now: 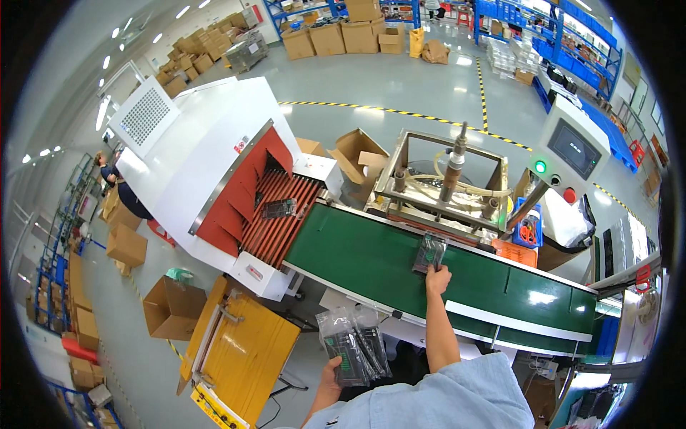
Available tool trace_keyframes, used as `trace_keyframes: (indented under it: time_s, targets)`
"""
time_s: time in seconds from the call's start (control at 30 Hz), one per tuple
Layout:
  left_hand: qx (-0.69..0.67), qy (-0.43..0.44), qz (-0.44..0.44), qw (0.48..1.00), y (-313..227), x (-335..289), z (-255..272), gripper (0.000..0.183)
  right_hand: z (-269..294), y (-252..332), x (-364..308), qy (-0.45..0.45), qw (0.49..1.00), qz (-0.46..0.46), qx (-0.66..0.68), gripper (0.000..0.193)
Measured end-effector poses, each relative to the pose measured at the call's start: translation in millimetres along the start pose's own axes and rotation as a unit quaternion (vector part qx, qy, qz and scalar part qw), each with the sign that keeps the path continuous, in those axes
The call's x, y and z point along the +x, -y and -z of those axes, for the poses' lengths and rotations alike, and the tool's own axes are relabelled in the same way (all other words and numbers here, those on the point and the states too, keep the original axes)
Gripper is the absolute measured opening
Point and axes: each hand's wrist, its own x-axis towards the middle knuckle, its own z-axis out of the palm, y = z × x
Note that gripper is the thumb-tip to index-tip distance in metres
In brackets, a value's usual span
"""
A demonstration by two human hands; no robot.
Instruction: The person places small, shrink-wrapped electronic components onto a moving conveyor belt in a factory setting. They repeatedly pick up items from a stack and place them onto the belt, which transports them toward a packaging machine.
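My left hand (330,375) is closed on a stack of clear plastic packets (350,350) with dark flat contents, held near my body in front of the belt. Reaching over the green conveyor belt (357,239), my right hand (437,279) grips the near edge of one similar dark packet (429,252), which lies on or just above the belt. Farther left, another dark packet (279,208) lies on the brown rollers (275,232) at the red-curtained mouth of a white machine (207,143). What exactly the packets contain is too small to tell.
Behind the belt stands a metal-framed press (450,179), with a control panel (572,150) to its right. A yellow table (250,350) and an open carton (174,307) stand at the left. An orange tray (514,252) sits beyond the belt's far edge.
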Motion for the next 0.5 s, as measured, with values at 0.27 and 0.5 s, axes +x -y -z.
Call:
trace_keyframes:
  time_s: [0.27,0.5]
  targets:
    - [-0.068,0.008,-0.047,0.997,-20,18,6,0.047,2,28,-63,0.206,0.929,0.021,0.307,0.004]
    - [-0.111,-0.009,-0.178,0.978,-92,64,50,0.058,-23,127,-203,0.665,0.664,0.267,0.213,0.009]
